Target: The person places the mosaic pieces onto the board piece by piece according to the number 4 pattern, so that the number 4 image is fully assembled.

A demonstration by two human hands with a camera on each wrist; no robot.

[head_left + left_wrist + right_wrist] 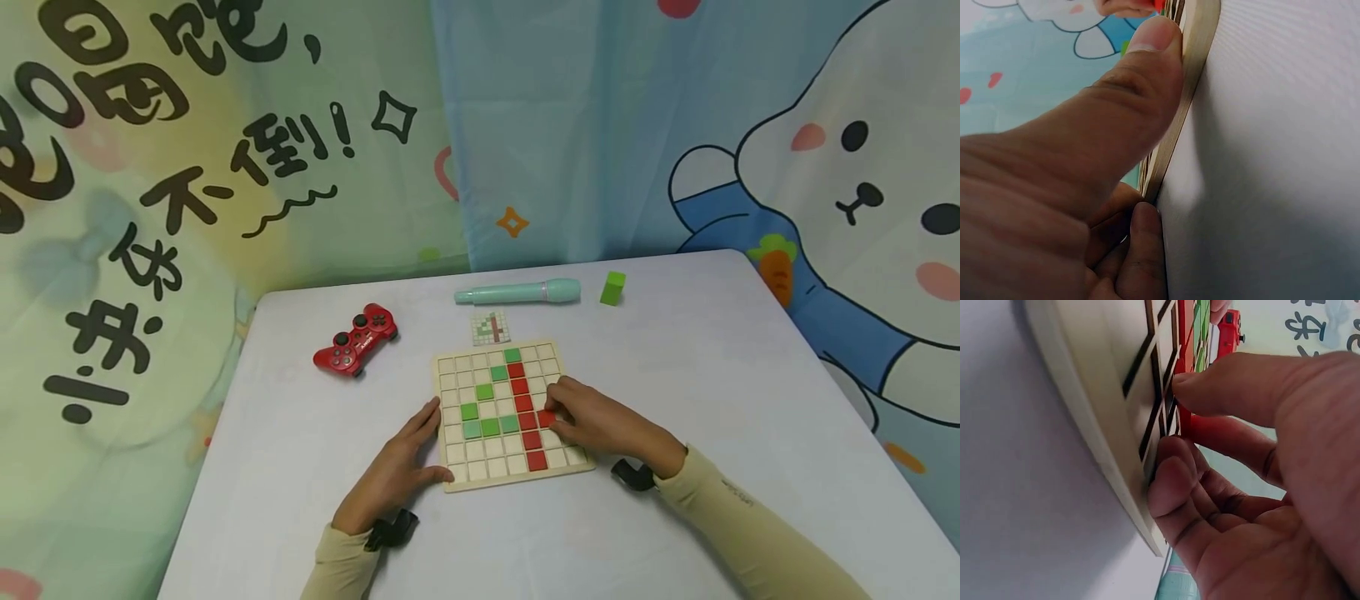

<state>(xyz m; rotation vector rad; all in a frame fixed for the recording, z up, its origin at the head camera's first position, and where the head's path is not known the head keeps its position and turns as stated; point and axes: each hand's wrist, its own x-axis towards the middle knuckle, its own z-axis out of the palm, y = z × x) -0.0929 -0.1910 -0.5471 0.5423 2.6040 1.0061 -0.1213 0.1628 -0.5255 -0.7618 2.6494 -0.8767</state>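
A square wooden grid board (517, 481) lies on the table, with red and green square tiles set in some of its cells. My right hand (603, 421) is over the board's right half and pinches a red tile (546, 419) between thumb and index finger, beside the column of red tiles (522, 403). In the right wrist view the other fingers (1175, 487) curl low over the board's cells. My left hand (397, 468) touches the board's left side, its thumb (1154, 56) against the rim near the front corner and its fingers farther up the edge.
Behind the board lies a small pattern card (491, 328) with a grid print. Farther back are a mint-green microphone-shaped stick (517, 292) and a green block (612, 288). A red game controller (357, 340) rests at the back left. A printed curtain (525, 167) hangs behind the white table (315, 433).
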